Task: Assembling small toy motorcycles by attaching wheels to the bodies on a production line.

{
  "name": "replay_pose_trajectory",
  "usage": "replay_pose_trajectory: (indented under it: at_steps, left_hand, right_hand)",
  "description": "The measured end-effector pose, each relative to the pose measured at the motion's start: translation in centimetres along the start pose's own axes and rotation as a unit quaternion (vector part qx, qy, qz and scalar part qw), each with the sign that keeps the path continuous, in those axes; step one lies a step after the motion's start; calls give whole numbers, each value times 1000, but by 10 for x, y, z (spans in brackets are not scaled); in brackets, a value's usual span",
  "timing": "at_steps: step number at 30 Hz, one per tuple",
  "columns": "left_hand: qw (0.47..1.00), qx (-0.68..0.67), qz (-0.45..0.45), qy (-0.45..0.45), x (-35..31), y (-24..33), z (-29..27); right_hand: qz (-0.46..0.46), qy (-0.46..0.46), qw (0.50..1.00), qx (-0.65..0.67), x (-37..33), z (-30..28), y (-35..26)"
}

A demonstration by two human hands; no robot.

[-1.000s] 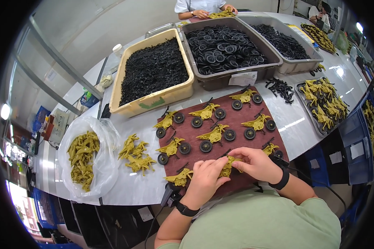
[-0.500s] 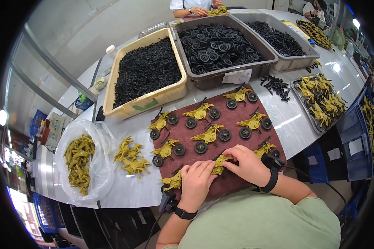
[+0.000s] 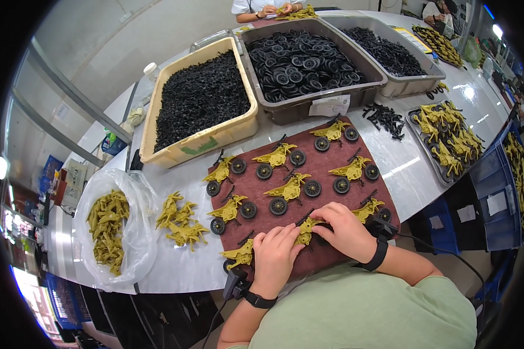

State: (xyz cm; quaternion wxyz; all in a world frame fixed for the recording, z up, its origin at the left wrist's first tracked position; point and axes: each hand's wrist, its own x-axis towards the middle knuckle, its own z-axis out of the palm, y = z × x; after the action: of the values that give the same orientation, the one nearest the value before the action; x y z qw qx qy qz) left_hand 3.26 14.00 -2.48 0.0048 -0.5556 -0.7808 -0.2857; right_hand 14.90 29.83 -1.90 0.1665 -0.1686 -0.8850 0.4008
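Near the front edge of a dark red cloth [image 3: 256, 216], my left hand [image 3: 275, 256] and my right hand [image 3: 348, 234] are both closed on one yellow toy motorcycle body [image 3: 306, 231]. Left fingertips press its left side; the right thumb and fingers pinch its right end. A black bar sticks up behind it, and my fingers hide much of the rest. Beside my left hand lies another toy motorcycle [image 3: 239, 253], partly covered. One more toy motorcycle [image 3: 367, 210] sits just past my right hand. Behind them, rows of similar toy motorcycles [image 3: 286, 187] have black wheels.
At the back stand a cream bin [image 3: 199, 146] of small black parts, a dark bin [image 3: 291, 114] of black wheels and a grey bin [image 3: 413, 86]. Loose yellow bodies [image 3: 181, 224] and a plastic bag [image 3: 141, 232] lie left. Right are black pieces [image 3: 385, 120] and a filled tray [image 3: 448, 142]. Someone works opposite.
My hands stay on the same toy motorcycle body with hardly any movement. The view has shifted slightly. Across the table, the other person's hands have come closer together.
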Motion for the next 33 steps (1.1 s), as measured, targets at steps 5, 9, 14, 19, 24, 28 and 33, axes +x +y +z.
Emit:
replay_pose_trajectory:
  at_steps: [5,9,14,19,24,28,33]
  left_hand:
    - [1000,15,9,-12,2,4,-1]
    - [999,31,34,-8,3,5,0]
    - [999,12,30,-20,6,6,1]
    - [998,41,41,10,4,2,7]
    - [991,87,103,17,14,-7,0]
    - [989,76,120,42,15,-17,-1]
    - [988,68,128,46,15,-22,-1]
  right_hand:
    - [-54,-1,997,-51,-3,-1,-6]
    - [-41,-42,995,-85,-6,1,-5]
    - [-46,-50,994,-91,-5,0,-4]
    - [-86,-81,989,-93,-2,-10,-9]
    - [-106,-77,984,-124,4,-8,-9]
    - [-177,-2,969,-171,14,4,0]
    - [-214,10,962,-167,23,7,-1]
